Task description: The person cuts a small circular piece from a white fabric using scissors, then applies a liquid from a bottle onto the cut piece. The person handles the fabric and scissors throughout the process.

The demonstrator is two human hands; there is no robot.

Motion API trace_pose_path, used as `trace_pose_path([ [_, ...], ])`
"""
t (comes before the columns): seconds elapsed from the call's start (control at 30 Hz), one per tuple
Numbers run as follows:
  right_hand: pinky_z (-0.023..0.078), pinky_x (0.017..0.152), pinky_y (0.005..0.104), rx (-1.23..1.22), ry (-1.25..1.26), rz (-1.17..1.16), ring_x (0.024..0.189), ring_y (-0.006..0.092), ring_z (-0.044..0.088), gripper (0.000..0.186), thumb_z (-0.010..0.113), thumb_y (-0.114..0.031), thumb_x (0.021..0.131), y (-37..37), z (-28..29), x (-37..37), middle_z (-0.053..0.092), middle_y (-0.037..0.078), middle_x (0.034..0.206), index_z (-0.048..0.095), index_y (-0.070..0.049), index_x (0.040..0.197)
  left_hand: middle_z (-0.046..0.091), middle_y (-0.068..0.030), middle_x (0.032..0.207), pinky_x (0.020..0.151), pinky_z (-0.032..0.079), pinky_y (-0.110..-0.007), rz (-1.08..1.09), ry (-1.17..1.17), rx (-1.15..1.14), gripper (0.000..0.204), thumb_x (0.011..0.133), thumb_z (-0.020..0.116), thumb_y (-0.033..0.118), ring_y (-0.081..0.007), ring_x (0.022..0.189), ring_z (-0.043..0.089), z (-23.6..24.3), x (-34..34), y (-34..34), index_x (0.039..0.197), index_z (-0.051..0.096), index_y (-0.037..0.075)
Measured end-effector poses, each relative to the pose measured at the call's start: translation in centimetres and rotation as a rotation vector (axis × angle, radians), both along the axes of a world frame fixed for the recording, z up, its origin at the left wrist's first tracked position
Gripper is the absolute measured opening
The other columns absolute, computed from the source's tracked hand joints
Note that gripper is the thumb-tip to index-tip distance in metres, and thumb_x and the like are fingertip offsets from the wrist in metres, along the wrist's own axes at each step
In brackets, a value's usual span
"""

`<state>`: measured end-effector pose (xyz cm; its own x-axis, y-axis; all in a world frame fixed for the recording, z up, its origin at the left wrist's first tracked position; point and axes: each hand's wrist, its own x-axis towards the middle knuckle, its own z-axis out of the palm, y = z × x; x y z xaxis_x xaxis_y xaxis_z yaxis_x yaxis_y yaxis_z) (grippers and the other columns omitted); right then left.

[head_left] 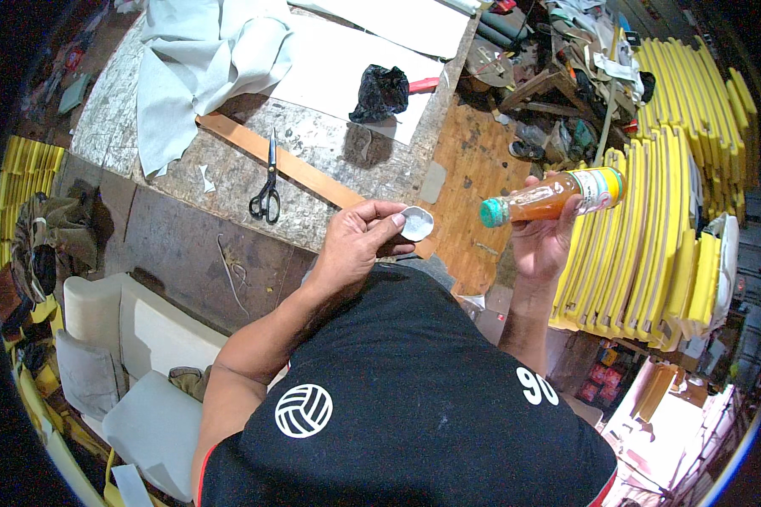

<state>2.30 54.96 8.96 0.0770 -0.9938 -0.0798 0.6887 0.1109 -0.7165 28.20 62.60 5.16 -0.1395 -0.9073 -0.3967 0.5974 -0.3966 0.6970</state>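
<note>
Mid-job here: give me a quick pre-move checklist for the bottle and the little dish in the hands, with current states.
1. Right hand has a firm hold on the orange bottle: ok, fingers wrap its middle.
2. Green cap is on the bottle: ok, it sits on the neck; how tightly it is closed, cannot tell.
3. Bottle mouth is aimed at the small white dish: ok, the bottle lies nearly level, cap end toward the dish.
4. Left hand holds the dish steady: ok, pinched at its rim.
5. Dish is empty: cannot tell.
6. Scissors are away from both hands: ok, they lie on the workbench.
</note>
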Motion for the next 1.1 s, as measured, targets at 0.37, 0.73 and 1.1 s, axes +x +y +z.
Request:
trace_pose_path([
  [0.37, 0.058, 0.081, 0.0405, 0.042, 0.101, -0.072, 0.099, 0.0302, 0.066, 0.054, 0.059, -0.045, 0.092, 0.1, -0.2, 0.4, 0.063, 0.017, 0.116, 0.049, -0.007, 0.129, 0.066, -0.0131, 0.109, 0.077, 0.061, -0.032, -0.013, 0.024, 0.031, 0.028, 0.095, 0.058, 0.01, -0.019, 0.093, 0.067, 0.1, -0.1, -0.2, 0.119, 0.058, -0.004],
  [0.73, 0.056, 0.087, 0.0443, -0.096, 0.202, -0.08, 0.104, 0.0279, 0.064, 0.062, 0.058, -0.044, 0.093, 1.7, 0.3, 2.8, 0.06, 0.019, 0.119, 0.04, -0.004, 0.137, 0.067, -0.0113, 0.108, 0.077, 0.059, -0.027, 0.018, 0.06, -0.001, 0.03, 0.096, 0.057, 0.01, -0.015, 0.089, 0.067, -0.6, -0.5, -0.3, 0.122, 0.057, -0.004],
  [1.1, 0.054, 0.088, 0.0398, -0.338, 0.8, -0.133, 0.104, 0.0297, 0.062, 0.086, 0.08, -0.042, 0.076, 4.2, 2.3, 6.1, 0.058, 0.025, 0.118, 0.034, -0.002, 0.136, 0.067, -0.0071, 0.109, 0.078, 0.057, -0.028, -0.006, 0.045, -0.035, 0.033, 0.096, 0.058, 0.012, -0.0131, 0.09, 0.066, -1.3, -1.2, 0.0, 0.127, 0.056, 0.0],
])
